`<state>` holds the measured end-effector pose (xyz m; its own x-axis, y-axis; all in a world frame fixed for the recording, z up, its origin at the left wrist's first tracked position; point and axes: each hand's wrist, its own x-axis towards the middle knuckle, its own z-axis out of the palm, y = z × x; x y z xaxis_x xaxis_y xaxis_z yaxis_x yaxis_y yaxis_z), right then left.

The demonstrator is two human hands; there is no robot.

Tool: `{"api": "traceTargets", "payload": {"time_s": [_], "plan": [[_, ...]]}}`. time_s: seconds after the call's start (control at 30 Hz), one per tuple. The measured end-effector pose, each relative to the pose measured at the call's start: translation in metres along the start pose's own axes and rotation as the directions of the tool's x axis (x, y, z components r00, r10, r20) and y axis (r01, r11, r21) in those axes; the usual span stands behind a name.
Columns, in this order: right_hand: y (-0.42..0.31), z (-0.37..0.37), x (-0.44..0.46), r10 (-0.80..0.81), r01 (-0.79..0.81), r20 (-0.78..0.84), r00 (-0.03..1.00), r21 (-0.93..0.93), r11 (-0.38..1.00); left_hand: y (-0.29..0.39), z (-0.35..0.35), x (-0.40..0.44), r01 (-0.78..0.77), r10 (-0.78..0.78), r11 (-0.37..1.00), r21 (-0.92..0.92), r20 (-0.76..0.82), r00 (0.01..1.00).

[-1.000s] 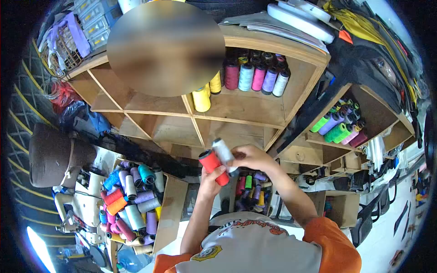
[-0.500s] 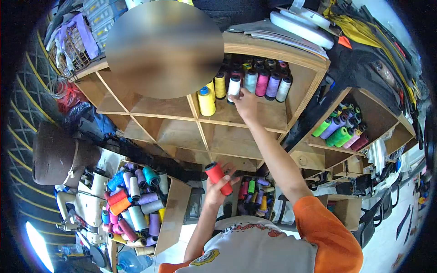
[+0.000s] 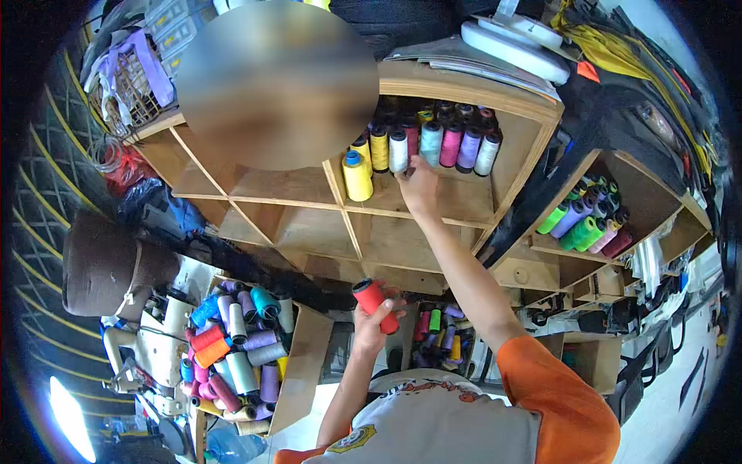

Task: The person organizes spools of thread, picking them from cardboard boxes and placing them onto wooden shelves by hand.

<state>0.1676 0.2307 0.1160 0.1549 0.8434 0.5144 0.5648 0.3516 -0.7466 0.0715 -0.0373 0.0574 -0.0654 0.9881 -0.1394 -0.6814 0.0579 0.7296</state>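
A red thread spool (image 3: 376, 305) is gripped in my left hand (image 3: 372, 325), low in front of my chest. My right hand (image 3: 420, 185) reaches into the shelf compartment, its fingers against the lower part of a white spool (image 3: 398, 151) that stands upright there. Left of this spool stand yellow spools (image 3: 358, 176), the front one with a blue top. To its right are a dark red spool, a light blue spool (image 3: 430, 142), a pink spool (image 3: 450, 145), a purple spool (image 3: 468, 150) and another white spool (image 3: 487, 155), with more behind them.
An open cardboard box (image 3: 303, 367) full of mixed spools stands at lower left, beside a white sewing machine (image 3: 161, 348). Another box of spools (image 3: 447, 340) sits low in the middle. Green, purple and pink spools (image 3: 581, 232) fill a right-hand shelf. A blurred oval covers the upper left.
My right hand has carried the white spool from beside the red one up into the shelf compartment, where it now stands in the row. My left hand still holds the red spool.
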Motion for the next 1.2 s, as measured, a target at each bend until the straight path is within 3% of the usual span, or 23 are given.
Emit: {"api": "traceTargets", "payload": {"time_s": [0.03,0.07,0.1,0.13,0.2,0.23,0.27,0.3,0.37,0.43,0.47,0.5,0.57,0.6,0.7,0.77,0.83,0.93,1.07,1.2], "plan": [[-0.01,-0.012,-0.007,0.004,-0.004,0.016,1.0,0.016,1.0,-0.001,0.0,0.0,-0.003,0.003,1.0,0.002,-0.003,1.0],[-0.018,-0.029,-0.017,0.085,-0.076,0.239,0.967,-0.049,0.996,0.001,0.001,0.001,0.01,-0.01,0.999,-0.032,-0.022,1.0],[-0.027,-0.05,-0.032,0.03,-0.029,0.405,0.914,-0.01,1.0,0.005,0.005,0.004,0.018,-0.021,0.998,-0.068,-0.037,0.999],[-0.031,-0.068,-0.052,-0.029,0.012,0.557,0.83,0.035,0.999,0.008,0.008,0.009,0.026,-0.032,0.994,-0.106,-0.053,0.998],[-0.028,-0.091,-0.088,-0.207,-0.06,0.836,0.509,0.275,0.96,0.009,0.012,0.022,-0.076,0.073,0.993,-0.086,-0.041,0.996],[-0.062,-0.125,-0.099,-0.087,-0.127,0.936,0.34,0.137,0.982,0.008,0.015,0.029,-0.127,0.125,0.989,-0.08,-0.035,0.992],[-0.036,-0.114,-0.127,-0.139,-0.165,0.933,0.333,0.203,0.965,0.012,0.023,0.031,-0.122,0.117,0.98,-0.156,-0.042,0.992],[-0.03,-0.112,-0.148,-0.347,0.14,0.713,0.609,0.334,0.932,0.012,0.028,0.034,-0.137,0.136,0.989,-0.062,-0.023,0.99],[-0.038,-0.126,-0.154,-0.255,0.156,0.674,0.694,0.205,0.966,0.011,0.038,0.042,-0.171,0.169,0.977,0.127,0.025,0.985],[-0.028,-0.129,-0.152,-0.147,-0.02,0.708,0.69,0.221,0.975,0.01,0.047,0.046,-0.117,0.114,0.988,0.101,0.031,0.993],[-0.025,-0.136,-0.15,-0.03,-0.179,0.735,0.678,0.205,0.962,0.009,0.051,0.049,-0.106,0.104,0.993,0.047,0.045,0.994],[-0.034,-0.146,-0.145,0.022,-0.327,0.705,0.709,0.302,0.895,0.009,0.053,0.05,-0.095,0.095,0.995,-0.007,0.059,0.994],[-0.028,-0.153,-0.137,0.119,-0.367,0.641,0.758,0.268,0.891,0.003,0.051,0.054,-0.108,0.117,0.991,-0.083,0.115,0.986],[-0.037,-0.164,-0.127,0.174,-0.532,0.642,0.747,0.418,0.737,0.01,0.058,0.049,-0.097,0.107,0.992,-0.077,0.136,0.985],[-0.028,-0.167,-0.086,0.151,-0.313,0.411,0.899,0.362,0.878,0.008,0.058,0.039,-0.042,0.044,0.999,-0.017,0.089,0.995],[-0.047,-0.165,-0.048,-0.017,-0.097,0.276,0.961,0.395,0.914,-0.003,0.046,0.037,0.015,-0.015,1.0,0.003,0.094,0.995],[-0.054,-0.154,-0.016,-0.126,0.085,0.196,0.972,0.203,0.976,-0.009,0.042,0.033,0.048,-0.048,0.999,0.005,0.071,0.996],[-0.05,-0.123,0.021,-0.15,0.158,0.191,0.97,-0.029,0.987,-0.016,0.038,0.027,0.055,-0.056,0.998,0.034,0.026,0.998],[-0.029,-0.078,0.048,-0.218,0.239,0.179,0.959,-0.109,0.965,-0.017,0.028,0.021,0.013,-0.012,0.999,-0.029,0.017,1.0],[-0.014,-0.055,0.047,-0.345,0.342,0.011,0.938,-0.17,0.924,-0.015,0.017,0.017,-0.034,0.034,0.999,-0.037,0.004,0.999]]}}
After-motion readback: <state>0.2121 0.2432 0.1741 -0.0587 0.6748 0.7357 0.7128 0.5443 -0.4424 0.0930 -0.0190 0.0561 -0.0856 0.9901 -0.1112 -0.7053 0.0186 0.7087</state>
